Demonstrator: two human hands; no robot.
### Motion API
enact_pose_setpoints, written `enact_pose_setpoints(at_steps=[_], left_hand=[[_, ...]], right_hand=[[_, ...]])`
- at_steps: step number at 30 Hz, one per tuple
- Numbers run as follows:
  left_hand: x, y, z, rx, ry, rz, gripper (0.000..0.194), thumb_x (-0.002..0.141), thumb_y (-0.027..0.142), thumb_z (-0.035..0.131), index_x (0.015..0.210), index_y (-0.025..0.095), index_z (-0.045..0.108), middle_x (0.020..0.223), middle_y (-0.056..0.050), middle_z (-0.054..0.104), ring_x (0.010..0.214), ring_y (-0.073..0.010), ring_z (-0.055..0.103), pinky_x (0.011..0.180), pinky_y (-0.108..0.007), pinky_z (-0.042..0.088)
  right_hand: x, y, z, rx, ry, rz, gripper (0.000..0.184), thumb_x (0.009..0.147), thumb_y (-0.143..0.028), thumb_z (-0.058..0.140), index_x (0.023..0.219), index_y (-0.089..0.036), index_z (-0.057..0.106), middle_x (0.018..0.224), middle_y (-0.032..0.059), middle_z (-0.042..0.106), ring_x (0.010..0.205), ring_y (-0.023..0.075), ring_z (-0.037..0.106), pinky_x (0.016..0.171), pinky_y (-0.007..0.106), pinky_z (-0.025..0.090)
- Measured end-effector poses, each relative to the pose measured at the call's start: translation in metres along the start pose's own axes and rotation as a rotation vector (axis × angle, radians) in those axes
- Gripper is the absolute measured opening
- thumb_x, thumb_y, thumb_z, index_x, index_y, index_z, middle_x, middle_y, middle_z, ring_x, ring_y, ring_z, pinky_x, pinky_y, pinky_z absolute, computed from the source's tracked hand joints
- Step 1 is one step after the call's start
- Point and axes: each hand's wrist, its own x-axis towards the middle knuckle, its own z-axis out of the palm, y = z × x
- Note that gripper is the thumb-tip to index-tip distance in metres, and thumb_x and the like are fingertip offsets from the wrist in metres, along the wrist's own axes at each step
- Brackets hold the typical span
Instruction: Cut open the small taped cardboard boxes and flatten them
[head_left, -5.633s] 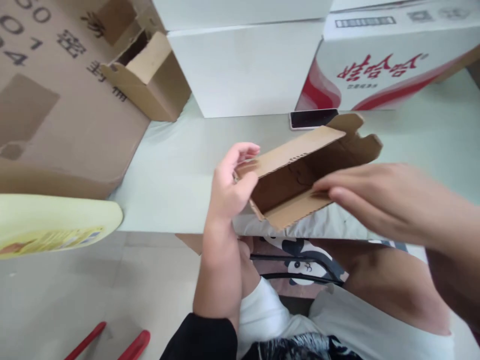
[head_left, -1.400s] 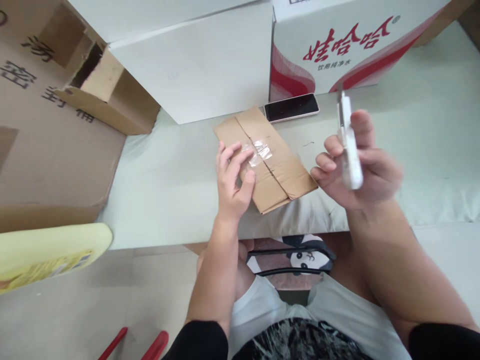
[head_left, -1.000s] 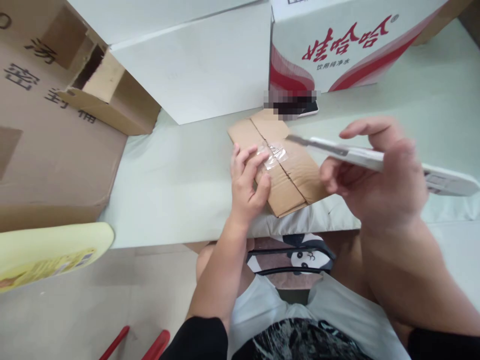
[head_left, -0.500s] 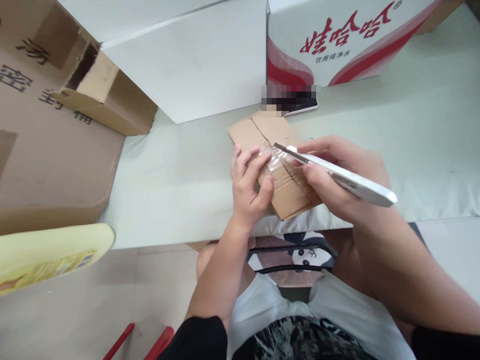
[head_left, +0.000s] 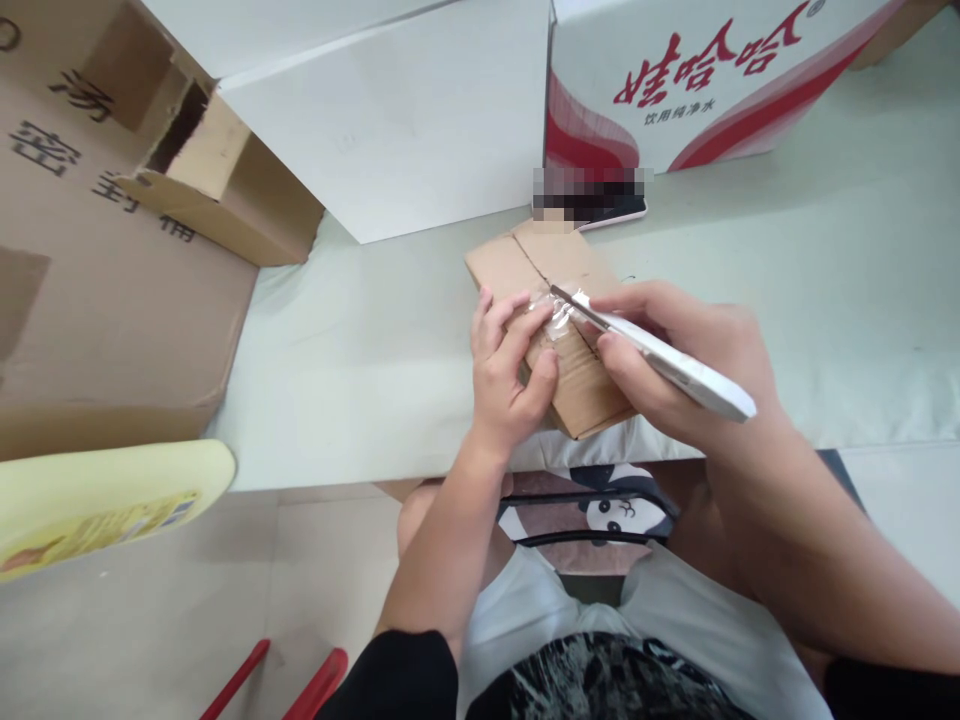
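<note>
A small brown cardboard box point(head_left: 589, 395) lies at a slant near the table's front edge, with a dark seam along its top and clear tape point(head_left: 559, 315) across the middle. My left hand point(head_left: 514, 365) rests on the box's left side, fingers spread over the top and touching the tape's edge. In my right hand point(head_left: 675, 345) is a white-handled utility knife point(head_left: 679, 370), gripped between thumb and fingers. Its dark blade points to the upper left, and the tip is at the tape on the seam. Whether the blade has cut in, I cannot tell.
Behind stand a white box point(head_left: 405, 130) and a white-and-red printed carton point(head_left: 675, 100). A phone-like object point(head_left: 619, 215), partly blurred out, lies behind the small box. Large brown cartons point(head_left: 150, 300) fill the left, with a yellow container point(head_left: 112, 505) before them.
The knife's handle end has swung slightly left and lower, with its tip staying near the tape. My left hand keeps its place on the box. The whole view has shifted slightly.
</note>
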Motion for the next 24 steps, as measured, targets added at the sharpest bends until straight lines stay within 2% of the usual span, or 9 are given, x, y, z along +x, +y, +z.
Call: enact_pose_setpoints(at_steps=[8,13,17,24], left_hand=[[-0.0004,-0.0008,-0.0014,-0.021,-0.026,-0.024,0.043,0.108,0.054,0.042,0.13,0.025,0.065,0.135,-0.01,0.065,0.135,-0.0274,0.061,0.135,-0.06,0.026],[0.0006,0.0007,-0.0019,0.011,-0.004,0.005,0.043,0.108,0.053,0.04,0.127,0.023,0.065,0.132,-0.011,0.066,0.133,-0.0262,0.063,0.132,-0.058,0.034],[0.0013,0.0009,-0.0008,0.024,0.026,0.034,0.04,0.109,0.05,0.042,0.126,0.022,0.065,0.129,-0.01,0.067,0.131,-0.0248,0.064,0.131,-0.056,0.037],[0.0003,-0.0015,-0.0003,-0.013,0.029,0.044,0.04,0.108,0.05,0.044,0.128,0.022,0.064,0.132,-0.01,0.066,0.132,-0.025,0.063,0.132,-0.056,0.035]], right_hand=[[0.0021,-0.0054,-0.0055,-0.011,-0.028,0.017,0.012,0.083,-0.027,0.064,0.093,-0.029,0.07,0.073,-0.0009,0.073,0.057,0.0175,0.061,0.06,0.034,0.051],[0.0023,-0.0036,-0.0075,0.023,-0.012,0.026,0.01,0.08,-0.027,0.06,0.087,-0.026,0.068,0.068,-0.001,0.071,0.054,0.0147,0.056,0.055,0.031,0.045],[0.0026,-0.0026,-0.0077,0.028,-0.006,0.02,0.014,0.081,-0.03,0.059,0.089,-0.024,0.069,0.071,0.0003,0.074,0.056,0.015,0.059,0.056,0.031,0.045],[0.0018,-0.0004,-0.0049,0.025,0.043,-0.011,0.02,0.082,-0.031,0.06,0.095,-0.022,0.072,0.075,0.0012,0.078,0.061,0.0159,0.067,0.057,0.03,0.048]])
